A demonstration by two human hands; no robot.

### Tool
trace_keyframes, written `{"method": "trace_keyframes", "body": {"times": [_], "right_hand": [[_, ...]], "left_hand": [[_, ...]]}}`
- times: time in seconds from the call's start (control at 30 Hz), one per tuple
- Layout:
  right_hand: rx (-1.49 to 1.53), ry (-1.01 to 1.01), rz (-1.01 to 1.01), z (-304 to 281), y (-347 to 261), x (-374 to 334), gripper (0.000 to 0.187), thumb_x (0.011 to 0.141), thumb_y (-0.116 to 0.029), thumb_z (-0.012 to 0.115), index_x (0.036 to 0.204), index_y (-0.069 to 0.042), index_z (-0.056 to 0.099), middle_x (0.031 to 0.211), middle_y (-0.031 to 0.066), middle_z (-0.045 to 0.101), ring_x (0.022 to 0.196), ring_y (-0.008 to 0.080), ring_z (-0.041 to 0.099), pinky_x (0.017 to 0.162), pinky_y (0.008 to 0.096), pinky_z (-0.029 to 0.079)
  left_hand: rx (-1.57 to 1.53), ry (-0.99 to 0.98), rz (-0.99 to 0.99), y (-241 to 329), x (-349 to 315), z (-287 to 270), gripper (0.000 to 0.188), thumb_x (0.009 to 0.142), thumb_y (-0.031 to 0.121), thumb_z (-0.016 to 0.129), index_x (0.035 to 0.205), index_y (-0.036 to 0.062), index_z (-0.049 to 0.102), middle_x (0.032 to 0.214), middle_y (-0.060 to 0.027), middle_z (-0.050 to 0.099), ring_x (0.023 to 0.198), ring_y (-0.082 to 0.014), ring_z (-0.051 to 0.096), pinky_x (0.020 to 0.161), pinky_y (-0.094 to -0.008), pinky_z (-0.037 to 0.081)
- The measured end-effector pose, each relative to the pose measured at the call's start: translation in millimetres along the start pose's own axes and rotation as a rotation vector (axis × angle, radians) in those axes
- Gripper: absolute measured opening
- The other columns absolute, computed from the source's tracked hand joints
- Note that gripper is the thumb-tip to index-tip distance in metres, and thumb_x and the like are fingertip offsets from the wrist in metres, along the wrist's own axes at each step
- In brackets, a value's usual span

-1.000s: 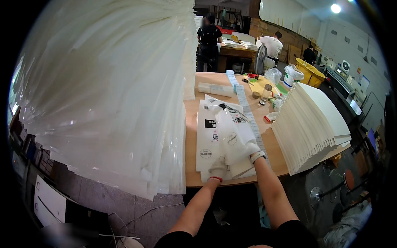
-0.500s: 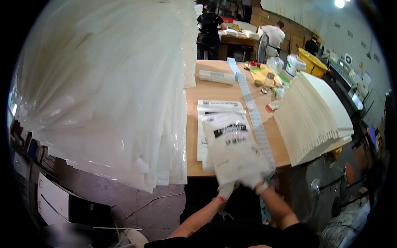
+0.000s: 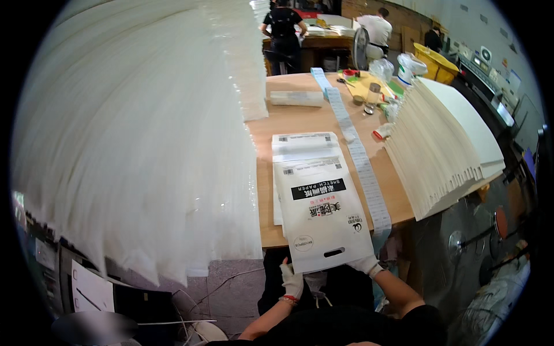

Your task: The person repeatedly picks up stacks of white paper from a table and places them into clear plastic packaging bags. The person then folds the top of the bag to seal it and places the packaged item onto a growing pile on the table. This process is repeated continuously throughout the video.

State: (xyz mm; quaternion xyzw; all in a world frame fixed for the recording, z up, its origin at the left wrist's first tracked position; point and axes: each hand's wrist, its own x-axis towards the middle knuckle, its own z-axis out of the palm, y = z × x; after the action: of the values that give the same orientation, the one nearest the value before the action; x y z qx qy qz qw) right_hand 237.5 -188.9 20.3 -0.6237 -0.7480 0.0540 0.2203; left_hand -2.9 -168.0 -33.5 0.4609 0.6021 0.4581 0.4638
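Note:
A white plastic packing bag (image 3: 329, 230) with black print and a slot handle lies over similar bags (image 3: 306, 144) on the wooden table, its near end overhanging the front edge. At its near right corner, my right hand (image 3: 365, 264), in a white glove, is closed on the bag; part of the fingers is hidden under it. Beside the near left corner is my left hand (image 3: 292, 281), in a white glove with bare fingertips. Its thumb stands apart and no grip on the bag shows.
A tall stack of clear plastic sleeves (image 3: 138, 144) fills the left. A thick paper stack (image 3: 444, 144) stands right. Between them a label strip (image 3: 358, 155), a clear film roll (image 3: 297, 99) and a glass jar (image 3: 372, 98) lie on the table (image 3: 300, 124). People work behind.
The bag has settled flatter on the pile, its print now sharp. My left hand has come away from the middle of its near edge toward the left corner; my right hand stays at the right.

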Motion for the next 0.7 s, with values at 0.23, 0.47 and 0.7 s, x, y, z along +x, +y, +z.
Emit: {"method": "trace_keyframes", "body": {"times": [0.23, 0.47, 0.7], "right_hand": [[0.858, -0.459, 0.766, -68, 14, -59, 0.02, 0.078, -0.022, 0.056, 0.08, -0.005, 0.066, 0.074, 0.0083, 0.066, 0.072, 0.0166, 0.063, 0.064, 0.0296, 0.049], [0.438, 0.254, 1.111, -34, 156, -47, 0.033, 0.077, -0.036, 0.06, 0.079, -0.004, 0.051, 0.066, 0.0113, 0.052, 0.064, 0.0222, 0.051, 0.062, 0.0326, 0.042], [0.836, 0.209, 0.761, -71, 143, -13, 0.006, 0.084, -0.01, 0.051, 0.084, -0.004, 0.053, 0.071, -0.0009, 0.055, 0.069, 0.0056, 0.05, 0.063, 0.0215, 0.041]], "left_hand": [[0.541, -0.503, 0.225, 36, -10, -61, 0.016, 0.073, 0.008, 0.058, 0.089, 0.0024, 0.056, 0.081, -0.016, 0.06, 0.076, -0.0328, 0.06, 0.066, -0.0392, 0.047], [0.48, -0.946, 0.302, 92, 23, -26, 0.018, 0.081, 0.02, 0.06, 0.088, 0.0035, 0.06, 0.068, -0.0128, 0.06, 0.063, -0.0229, 0.062, 0.06, -0.0339, 0.048], [-0.303, -0.942, -0.805, 130, 55, 162, 0.02, 0.089, 0.028, 0.053, 0.099, 0.0106, 0.053, 0.057, 0.0077, 0.04, 0.042, -0.0057, 0.034, 0.039, -0.0233, 0.032]]}}
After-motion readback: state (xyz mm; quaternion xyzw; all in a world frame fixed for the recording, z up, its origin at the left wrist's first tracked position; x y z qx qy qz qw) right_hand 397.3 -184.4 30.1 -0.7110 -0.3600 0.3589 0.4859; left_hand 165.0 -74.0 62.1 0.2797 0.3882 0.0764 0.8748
